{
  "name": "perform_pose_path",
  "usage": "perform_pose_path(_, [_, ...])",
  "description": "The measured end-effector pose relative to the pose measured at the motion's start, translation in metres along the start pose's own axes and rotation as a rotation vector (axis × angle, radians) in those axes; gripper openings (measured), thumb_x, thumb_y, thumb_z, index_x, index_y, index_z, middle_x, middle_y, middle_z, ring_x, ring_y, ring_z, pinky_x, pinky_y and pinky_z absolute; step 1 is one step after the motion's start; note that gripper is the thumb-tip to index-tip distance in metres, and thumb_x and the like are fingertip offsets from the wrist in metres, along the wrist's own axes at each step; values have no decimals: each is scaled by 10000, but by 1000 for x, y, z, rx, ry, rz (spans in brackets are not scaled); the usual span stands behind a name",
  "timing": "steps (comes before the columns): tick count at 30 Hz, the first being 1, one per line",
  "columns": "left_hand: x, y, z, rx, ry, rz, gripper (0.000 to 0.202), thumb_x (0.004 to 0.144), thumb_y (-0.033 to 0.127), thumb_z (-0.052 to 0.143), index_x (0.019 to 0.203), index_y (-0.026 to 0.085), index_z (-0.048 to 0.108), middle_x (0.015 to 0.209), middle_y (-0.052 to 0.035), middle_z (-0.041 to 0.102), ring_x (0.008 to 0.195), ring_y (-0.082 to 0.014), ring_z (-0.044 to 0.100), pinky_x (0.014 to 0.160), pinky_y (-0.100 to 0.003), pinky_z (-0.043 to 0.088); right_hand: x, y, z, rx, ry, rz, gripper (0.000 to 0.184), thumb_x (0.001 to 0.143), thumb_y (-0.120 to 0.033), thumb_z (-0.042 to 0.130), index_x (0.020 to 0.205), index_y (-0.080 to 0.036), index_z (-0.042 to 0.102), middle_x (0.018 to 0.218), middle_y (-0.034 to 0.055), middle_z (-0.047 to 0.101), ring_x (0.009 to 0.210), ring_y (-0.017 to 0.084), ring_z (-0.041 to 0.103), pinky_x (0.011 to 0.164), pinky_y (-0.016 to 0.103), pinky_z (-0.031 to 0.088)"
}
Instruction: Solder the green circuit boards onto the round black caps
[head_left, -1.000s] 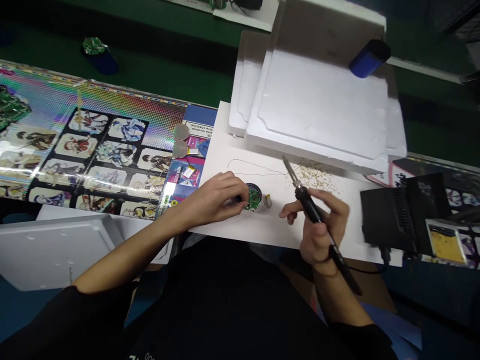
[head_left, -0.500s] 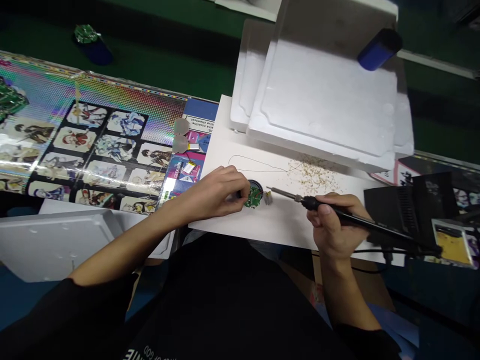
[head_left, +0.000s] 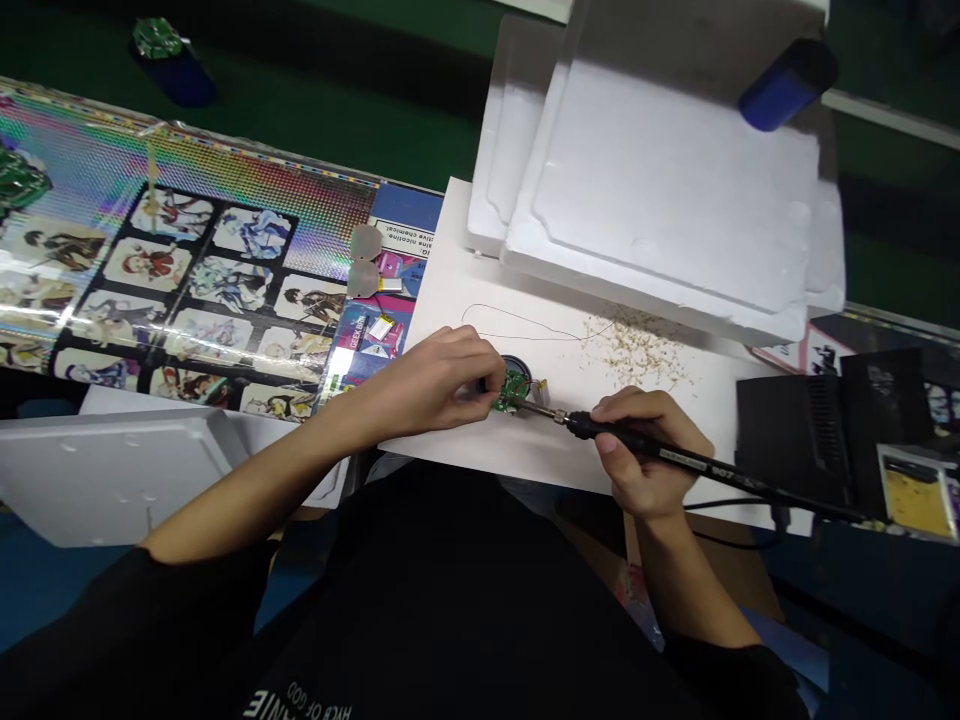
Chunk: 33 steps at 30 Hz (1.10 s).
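My left hand point(head_left: 439, 378) is closed in a pinch on a small round green circuit board point(head_left: 514, 388) that rests on a white sheet point(head_left: 495, 445). My right hand point(head_left: 646, 455) is wrapped round the black handle of a soldering iron point(head_left: 660, 455), which lies nearly flat and points left. Its metal tip touches the right edge of the board. A small metal part point(head_left: 538, 386) sits just right of the board. A thin wire point(head_left: 517, 330) loops on the sheet behind the hands.
Stacked white foam trays point(head_left: 660, 200) with a blue cylinder point(head_left: 787, 85) stand at the back. Pale crumbs point(head_left: 637, 350) lie near them. A black soldering station point(head_left: 825, 430) is at the right. A holographic printed sheet point(head_left: 187, 260) covers the left. Another foam tray point(head_left: 105, 475) lies front left.
My right hand swung the soldering iron down from upright to nearly flat and moved its tip left onto the board. My left hand stayed on the board.
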<state>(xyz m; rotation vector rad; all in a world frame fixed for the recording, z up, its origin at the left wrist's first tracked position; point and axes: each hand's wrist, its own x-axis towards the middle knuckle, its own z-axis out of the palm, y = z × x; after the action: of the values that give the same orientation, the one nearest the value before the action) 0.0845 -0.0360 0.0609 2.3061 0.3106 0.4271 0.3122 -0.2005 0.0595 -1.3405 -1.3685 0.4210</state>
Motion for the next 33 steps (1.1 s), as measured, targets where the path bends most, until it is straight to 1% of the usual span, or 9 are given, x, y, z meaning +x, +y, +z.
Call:
perform_pose_path(4, [0, -1, 1, -3, 2, 1, 98, 997, 162, 603, 938, 210, 664, 999, -38, 757, 992, -222, 641, 904, -361, 466, 0, 1, 1, -5, -5, -2, 103, 934, -326, 750, 966, -231, 730, 754, 31, 687, 639, 187, 644, 506, 298, 488])
perform_pose_path(11, [1, 0, 1, -3, 4, 4, 107, 983, 120, 608, 938, 197, 668, 1001, -29, 756, 988, -211, 633, 920, -358, 469, -1, 0, 2, 13, -28, 5, 79, 912, -269, 750, 976, -230, 725, 760, 21, 691, 635, 175, 636, 502, 282, 473])
perform_pose_path(17, [0, 0, 1, 3, 9, 2, 111, 979, 120, 602, 929, 201, 660, 992, -25, 756, 977, -205, 632, 919, -353, 466, 3, -1, 4, 8, -43, -34, 82, 896, -233, 736, 976, -233, 724, 758, 18, 692, 641, 176, 641, 508, 288, 466])
perform_pose_path(21, [0, 0, 1, 11, 11, 9, 106, 977, 118, 607, 930, 197, 660, 986, -24, 754, 978, -206, 632, 909, -349, 465, 7, -3, 4, -9, -61, -85, 87, 886, -207, 723, 969, -234, 717, 763, 17, 712, 626, 175, 650, 505, 288, 468])
perform_pose_path(29, [1, 0, 1, 13, 5, 10, 104, 973, 111, 618, 930, 198, 655, 984, -17, 753, 970, -202, 630, 914, -352, 462, 9, -4, 6, 10, -45, -161, 67, 875, -192, 725, 932, -226, 716, 733, 23, 708, 607, 184, 666, 513, 291, 518])
perform_pose_path(33, [0, 0, 1, 9, 7, 4, 107, 969, 104, 622, 925, 196, 656, 978, -15, 751, 973, -203, 632, 911, -352, 463, 9, -2, 6, 22, -52, -146, 62, 873, -193, 724, 925, -224, 709, 729, 21, 701, 605, 177, 659, 510, 286, 515])
